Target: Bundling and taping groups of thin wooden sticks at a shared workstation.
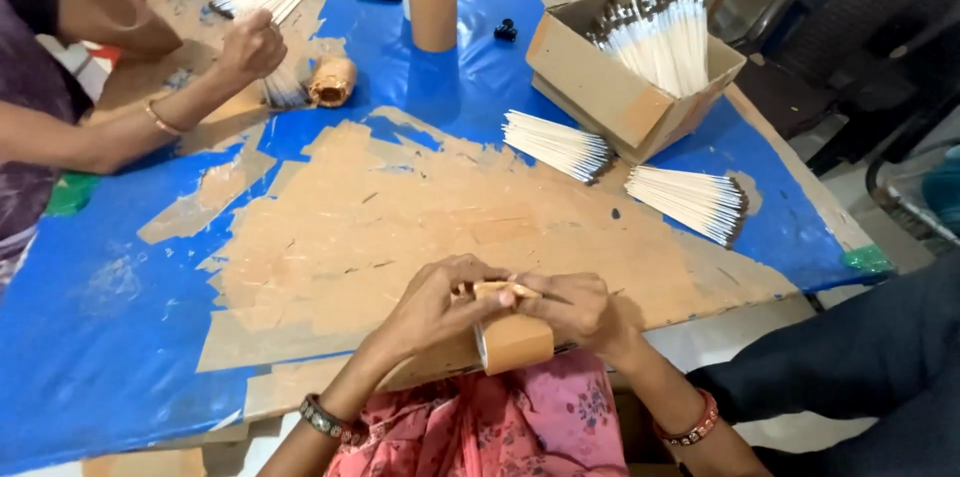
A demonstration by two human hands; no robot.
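Blue sheeting patched with brown tape covers the table (130, 337), on which 2 loose bundles of thin white sticks (557, 145) (690, 201) are laid beside an open cardboard box (610, 97) packed with more. At the near edge, a roll of brown tape (512, 337) is held between the left hand (440, 302) and the right hand (572, 305), fingers of both pinched together on its upper rim. Across the table, a fan of sticks (262, 0) is gripped by a co-worker's hand (250, 47), with another tape roll (433, 3) stood upright nearby.
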